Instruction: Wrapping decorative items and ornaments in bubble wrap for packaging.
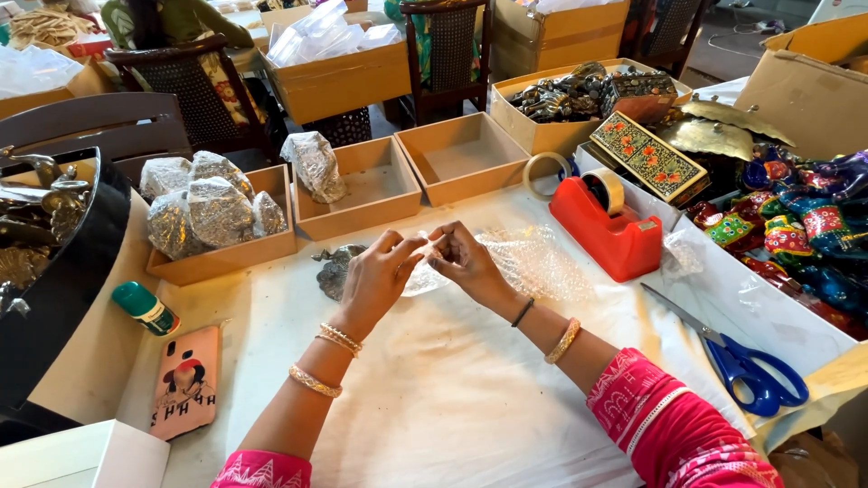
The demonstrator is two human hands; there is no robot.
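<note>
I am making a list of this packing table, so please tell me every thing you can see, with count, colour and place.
bubble wrap: one sheet, clear, table centre, under both hands
metal piece: one, grey, beside left hand
tape dispenser: one, red, right of hands
scissors: one pair, blue handles, right
painted box: one, floral, right rear
cardboard trays: several, brown, rear
wrapped bundles: several, silvery, left tray
phone: one, pink case, left
bottle: one, green cap, left
left hand: fingers pinching wrap
right hand: fingers pinching wrap
</note>
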